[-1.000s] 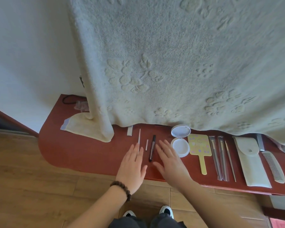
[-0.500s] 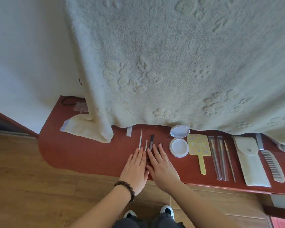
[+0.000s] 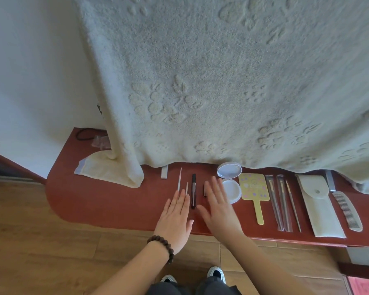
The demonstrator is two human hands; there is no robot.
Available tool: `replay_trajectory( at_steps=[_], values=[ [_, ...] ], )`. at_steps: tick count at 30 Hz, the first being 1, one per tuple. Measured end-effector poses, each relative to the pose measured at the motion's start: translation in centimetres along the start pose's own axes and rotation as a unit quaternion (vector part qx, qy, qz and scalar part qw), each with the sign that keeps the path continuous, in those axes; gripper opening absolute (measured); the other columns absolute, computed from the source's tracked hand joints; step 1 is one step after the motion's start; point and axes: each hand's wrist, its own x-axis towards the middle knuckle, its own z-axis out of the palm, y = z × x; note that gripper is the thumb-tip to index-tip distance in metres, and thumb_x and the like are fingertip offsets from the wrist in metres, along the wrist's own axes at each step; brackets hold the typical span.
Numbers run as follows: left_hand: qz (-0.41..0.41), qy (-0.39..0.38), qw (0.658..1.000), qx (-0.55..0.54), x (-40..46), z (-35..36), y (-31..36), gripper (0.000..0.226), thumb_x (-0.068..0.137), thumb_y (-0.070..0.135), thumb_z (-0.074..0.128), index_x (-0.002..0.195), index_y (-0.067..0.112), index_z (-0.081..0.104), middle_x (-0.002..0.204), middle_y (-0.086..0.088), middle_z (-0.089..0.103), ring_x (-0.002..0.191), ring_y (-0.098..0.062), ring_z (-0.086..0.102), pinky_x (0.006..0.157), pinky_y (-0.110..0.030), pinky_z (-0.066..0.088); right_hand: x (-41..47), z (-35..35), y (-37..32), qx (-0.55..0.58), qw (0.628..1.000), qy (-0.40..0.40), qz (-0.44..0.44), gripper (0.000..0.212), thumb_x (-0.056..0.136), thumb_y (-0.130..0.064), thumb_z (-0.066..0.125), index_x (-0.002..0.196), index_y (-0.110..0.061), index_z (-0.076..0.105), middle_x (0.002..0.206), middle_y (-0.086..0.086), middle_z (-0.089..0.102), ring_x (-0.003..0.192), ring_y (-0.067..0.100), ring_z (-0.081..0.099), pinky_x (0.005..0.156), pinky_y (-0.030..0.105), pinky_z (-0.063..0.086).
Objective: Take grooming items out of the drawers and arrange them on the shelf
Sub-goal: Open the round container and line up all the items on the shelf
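While both hands lie flat with straight fingers, the left hand (image 3: 176,218) keeps its fingers together over the near ends of two thin pale sticks (image 3: 180,179), and the right hand (image 3: 218,206) spreads its fingers beside a small dark cap (image 3: 205,189), partly covering the open white compact (image 3: 230,184). Between the hands lies a dark slim pen-like tube (image 3: 193,191), pointing away from the person. Rightward on the red shelf (image 3: 107,201) sit a yellow hand mirror (image 3: 254,191), wrapped brushes (image 3: 279,205), a white pouch (image 3: 320,207) and a comb (image 3: 347,210). A cream towel (image 3: 211,81) hangs over the shelf's back edge, hiding what is behind it.
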Motion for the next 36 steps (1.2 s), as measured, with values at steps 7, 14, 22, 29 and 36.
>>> replay_trajectory(
  at_steps=[7, 14, 22, 29, 36],
  values=[
    [0.022, 0.003, 1.0, 0.007, 0.5, 0.0, 1.8, 0.067, 0.101, 0.041, 0.028, 0.15, 0.015, -0.01, 0.159, -0.002, -0.018, 0.143, -0.015, -0.021, 0.116, -0.033, -0.011, 0.6, -1.9, 5.1, 0.019, 0.984, 0.053, 0.168, 0.087, 0.087, -0.045, 0.061, 0.15, -0.004, 0.017, 0.159, 0.008, 0.016, 0.148, 0.021, -0.004, 0.12, 0.036, 0.011],
    [0.013, -0.027, 0.999, 0.014, 0.5, 0.1, 2.3, 0.067, 0.101, 0.042, 0.027, 0.15, 0.014, -0.01, 0.159, -0.002, -0.018, 0.146, -0.016, -0.017, 0.12, -0.035, -0.006, 1.4, -1.7, 4.9, 0.026, 0.985, 0.061, 0.162, 0.083, 0.084, -0.046, 0.065, 0.147, -0.008, 0.026, 0.152, 0.009, 0.03, 0.146, 0.023, 0.014, 0.116, 0.038, 0.022],
    [0.013, -0.03, 0.999, 0.028, 0.3, -0.1, 2.5, 0.068, 0.101, 0.042, 0.026, 0.15, 0.014, -0.011, 0.159, -0.003, -0.018, 0.146, -0.017, -0.018, 0.121, -0.037, -0.003, 0.8, -1.5, 4.1, 0.0, 0.989, 0.053, 0.141, 0.084, 0.088, -0.054, 0.053, 0.15, -0.008, 0.018, 0.157, 0.006, 0.021, 0.147, 0.02, 0.007, 0.118, 0.032, 0.015],
    [0.054, -0.001, 0.998, 0.026, 0.9, 0.0, 5.7, 0.066, 0.101, 0.041, 0.027, 0.151, 0.015, -0.008, 0.159, -0.003, -0.016, 0.146, -0.018, -0.016, 0.121, -0.038, -0.004, -3.8, -2.8, 8.5, -0.035, 0.98, 0.026, 0.196, 0.078, 0.094, -0.059, 0.031, 0.152, -0.014, 0.004, 0.16, 0.002, -0.013, 0.146, 0.016, -0.018, 0.121, 0.035, 0.004],
    [0.07, -0.024, 0.996, 0.054, 1.7, 0.9, 8.0, 0.066, 0.101, 0.039, 0.03, 0.151, 0.012, -0.004, 0.16, -0.004, -0.012, 0.147, -0.019, -0.011, 0.121, -0.041, -0.002, -4.9, -1.8, 8.5, -0.055, 0.978, -0.041, 0.198, 0.074, 0.098, -0.054, 0.021, 0.151, -0.01, -0.007, 0.16, 0.005, -0.012, 0.147, 0.017, -0.015, 0.121, 0.033, -0.004]
  ],
)
